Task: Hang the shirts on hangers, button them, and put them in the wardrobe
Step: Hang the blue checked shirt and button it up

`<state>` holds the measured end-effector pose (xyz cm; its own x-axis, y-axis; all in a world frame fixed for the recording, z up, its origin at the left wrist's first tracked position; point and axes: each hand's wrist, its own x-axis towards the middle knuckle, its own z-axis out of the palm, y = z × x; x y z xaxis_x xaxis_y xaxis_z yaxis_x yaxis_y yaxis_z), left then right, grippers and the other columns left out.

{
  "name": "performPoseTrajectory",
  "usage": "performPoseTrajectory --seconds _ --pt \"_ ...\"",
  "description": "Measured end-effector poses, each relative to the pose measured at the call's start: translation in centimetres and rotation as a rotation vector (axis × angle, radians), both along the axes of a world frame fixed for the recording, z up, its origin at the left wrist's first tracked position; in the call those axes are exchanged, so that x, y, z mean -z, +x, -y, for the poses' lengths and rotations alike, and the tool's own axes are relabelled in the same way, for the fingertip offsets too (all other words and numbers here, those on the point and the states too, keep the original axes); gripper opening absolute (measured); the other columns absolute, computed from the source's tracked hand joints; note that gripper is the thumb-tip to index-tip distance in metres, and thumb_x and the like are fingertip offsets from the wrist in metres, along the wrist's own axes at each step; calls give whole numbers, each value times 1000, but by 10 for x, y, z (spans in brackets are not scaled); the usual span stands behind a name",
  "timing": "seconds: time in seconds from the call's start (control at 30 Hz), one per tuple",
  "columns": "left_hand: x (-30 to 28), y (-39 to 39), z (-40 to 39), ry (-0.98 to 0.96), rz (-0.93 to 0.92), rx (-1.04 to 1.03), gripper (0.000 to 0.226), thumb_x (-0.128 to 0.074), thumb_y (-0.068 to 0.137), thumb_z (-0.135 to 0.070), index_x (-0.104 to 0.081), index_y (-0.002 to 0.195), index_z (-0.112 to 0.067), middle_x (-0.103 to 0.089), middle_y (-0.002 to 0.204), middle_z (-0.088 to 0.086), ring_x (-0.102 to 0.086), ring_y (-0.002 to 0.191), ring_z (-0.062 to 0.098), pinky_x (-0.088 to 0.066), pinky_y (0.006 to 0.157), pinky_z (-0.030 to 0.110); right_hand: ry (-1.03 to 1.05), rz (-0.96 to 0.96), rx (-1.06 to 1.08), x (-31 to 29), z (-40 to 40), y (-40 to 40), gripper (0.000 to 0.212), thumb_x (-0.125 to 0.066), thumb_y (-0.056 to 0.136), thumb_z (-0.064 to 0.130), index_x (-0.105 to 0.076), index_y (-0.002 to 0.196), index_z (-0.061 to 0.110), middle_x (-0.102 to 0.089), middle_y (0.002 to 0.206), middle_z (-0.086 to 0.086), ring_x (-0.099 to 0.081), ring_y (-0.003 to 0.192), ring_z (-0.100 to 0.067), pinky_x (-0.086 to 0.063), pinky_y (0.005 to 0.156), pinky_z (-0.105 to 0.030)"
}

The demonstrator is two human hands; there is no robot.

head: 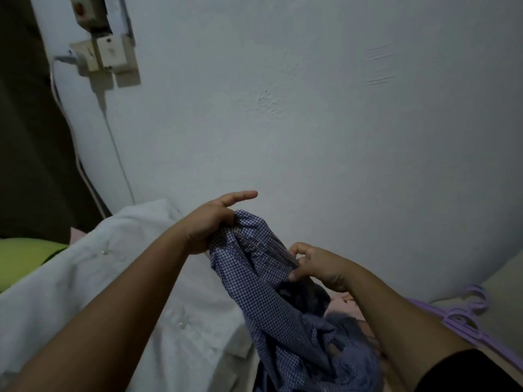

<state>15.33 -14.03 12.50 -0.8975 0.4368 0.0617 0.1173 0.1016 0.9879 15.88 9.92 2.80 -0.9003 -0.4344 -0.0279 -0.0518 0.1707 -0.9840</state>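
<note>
A: Left hand (pixel 208 226) and right hand (pixel 317 265), each grip clamping the blue-and-white checked cotton shirt (pixel 254 278), lifting it mid-scene above the bed.

B: Finding the collar first; lilac plastic hangers (pixel 464 315) lying near right.

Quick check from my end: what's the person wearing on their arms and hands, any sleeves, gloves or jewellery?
Both forearms are bare. The left hand and right hand show no gloves, rings or watch. A black sleeve covers the right upper arm; no left sleeve is in view.

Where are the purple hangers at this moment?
In the head view the purple hangers lie at the lower right, at the foot of the wall, just beyond the right forearm and apart from the checked shirt.
</note>
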Motion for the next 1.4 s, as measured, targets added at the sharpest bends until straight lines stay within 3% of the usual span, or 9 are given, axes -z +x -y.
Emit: performPoseTrajectory --seconds 0.17,0.3,0.5,0.63,0.77,0.87,1.03,1.23,1.4 --pt "-14 -7 17 -54 -111 -81 52 -30 90 14 -73 84 -13 -72 83 10 -66 77 24 -57 66 26 -112 -172 61 -27 -9 0 35 -54 80 -19 -44 84 14 -61 81 -5 -57 79 -21 -47 70 -29" --pt "-31 -11 24 -310 -242 -66 54 -34 91 15 -79 75 -12 -74 96 13 -69 95 26 -57 84 30 -52 -330 137 -66 -16 0 31 -59 82 -14 -49 84 15 -52 78 -7 -52 73 -19 -45 67 -28" --pt "-65 -8 16 -406 -307 -43 58 -36 91 13 -79 80 -24 -74 100 -1 -68 97 16 -54 85 21 -48 -550 356 -104 -17 3 28 -61 81 -12 -54 80 15 -55 63 3 -55 63 -8 -48 62 -20" --pt "-85 -2 12 -274 -303 0 50 -36 92 8 -76 92 -23 -73 102 -7 -67 97 11 -54 84 19 -162 -600 432 -115 -23 6 31 -61 79 -15 -54 81 15 -59 80 -6 -56 73 -15 -50 67 -24" --pt "-102 3 9 -175 -247 117 48 -41 89 9 -80 78 -17 -74 99 7 -70 93 21 -57 81 26 -203 -606 517 -124 -31 7 30 -66 76 -12 -55 79 16 -58 80 -6 -53 72 -17 -48 66 -27" --pt "-111 8 4 -308 -246 202 30 -54 77 -2 -80 80 -17 -74 99 10 -70 94 23 -57 81 27 -171 -602 557 -131 -38 8 27 -66 78 -8 -57 78 18 -57 81 -7 -53 71 -17 -47 63 -29" --pt "-131 17 -11 -567 -361 97 35 -68 81 3 -77 95 -28 -72 108 1 -68 102 17 -54 82 19 -141 -593 432 -141 -50 23 32 -55 84 -12 -64 68 14 -64 75 -1 -59 74 -14 -50 65 -18" --pt "-163 34 -23 -556 -504 -60 41 -72 76 0 -70 105 -29 -73 105 -4 -69 93 10 -54 75 15 50 -425 115 -137 -59 42 38 -56 85 -10 -77 86 22 -74 94 10 -67 95 -2 -50 77 -13" --pt "-177 40 -25 -495 -543 -134 41 -74 74 -1 -71 102 -31 -73 102 -5 -69 95 13 -55 82 19 242 -323 38 -117 -54 42 39 -64 83 -3 -73 97 32 -71 107 10 -63 105 -5 -50 92 -22"
